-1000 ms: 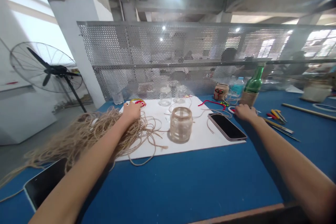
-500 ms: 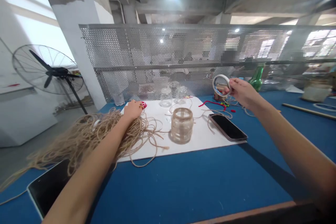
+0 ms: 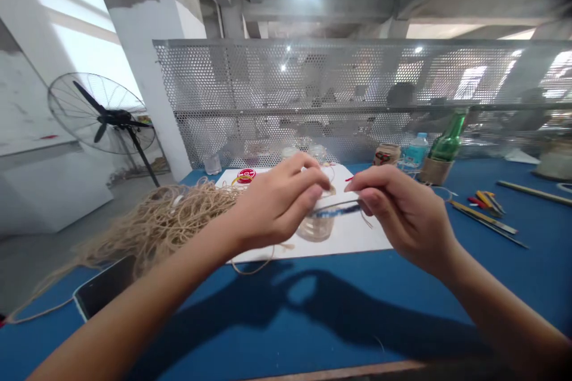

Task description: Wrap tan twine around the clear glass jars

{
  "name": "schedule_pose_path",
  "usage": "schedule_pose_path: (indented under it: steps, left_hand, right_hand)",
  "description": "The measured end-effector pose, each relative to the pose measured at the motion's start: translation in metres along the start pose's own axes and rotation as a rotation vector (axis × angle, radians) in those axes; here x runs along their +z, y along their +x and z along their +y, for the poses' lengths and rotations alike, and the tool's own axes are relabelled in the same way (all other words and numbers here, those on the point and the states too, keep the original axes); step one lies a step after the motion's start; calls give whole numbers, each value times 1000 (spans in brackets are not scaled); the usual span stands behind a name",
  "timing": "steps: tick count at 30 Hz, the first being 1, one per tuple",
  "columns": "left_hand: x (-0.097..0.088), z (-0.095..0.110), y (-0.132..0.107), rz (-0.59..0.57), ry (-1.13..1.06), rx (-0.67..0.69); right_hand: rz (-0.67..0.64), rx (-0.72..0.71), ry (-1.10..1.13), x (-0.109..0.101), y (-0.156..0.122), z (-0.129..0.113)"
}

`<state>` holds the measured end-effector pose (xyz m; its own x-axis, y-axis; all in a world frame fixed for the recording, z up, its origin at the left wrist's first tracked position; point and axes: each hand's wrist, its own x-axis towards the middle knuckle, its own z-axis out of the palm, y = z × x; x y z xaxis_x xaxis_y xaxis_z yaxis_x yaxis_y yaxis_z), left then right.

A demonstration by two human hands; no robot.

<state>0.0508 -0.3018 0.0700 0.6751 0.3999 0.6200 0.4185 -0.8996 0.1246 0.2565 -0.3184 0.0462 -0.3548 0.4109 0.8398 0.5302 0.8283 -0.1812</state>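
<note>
Both my hands meet above the white board, and my left hand (image 3: 279,203) and my right hand (image 3: 402,214) pinch a white tape roll (image 3: 336,207) from either side. It shows almost edge-on, so I cannot tell if a strip is drawn off it. Below them, a glass jar wrapped in twine (image 3: 315,230) is partly hidden by my left hand. A heap of loose jute twine (image 3: 170,226) lies left of my left wrist. A red-and-yellow tape roll (image 3: 246,175) sits at the board's far edge.
The white board (image 3: 357,239) lies on a blue table (image 3: 500,286). A phone (image 3: 103,286) lies under the twine's edge. Farther back stand a green bottle (image 3: 447,140) in a jute sleeve and a water bottle (image 3: 417,152). Several tools (image 3: 485,214) lie at right.
My right hand has lifted the white roll from the table and brought it to the middle. My left hand has left the twine and taken hold of it too. The view has shifted slightly.
</note>
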Motion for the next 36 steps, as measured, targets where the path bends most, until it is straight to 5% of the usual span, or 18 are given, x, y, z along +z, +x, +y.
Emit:
schedule_pose_path:
  steps: [7, 15, 20, 29, 36]
  left_hand:
    - [7, 10, -19, -21, -212, -42]
    - [15, -29, -49, 69, -724, -179]
    - [25, -45, -58, 180, -964, -299]
    - [32, -19, -63, -132, -756, -375]
    - [51, -28, -67, 179, -1375, -526]
  right_hand:
    - [-156, 58, 265, 8, -3, 3]
    - [-559, 4, 488, 8, 2, 22]
    - [-655, 65, 571, 14, -1, 27]
    - [-578, 175, 631, 36, -19, 5]
    - [-687, 147, 757, 46, -25, 16]
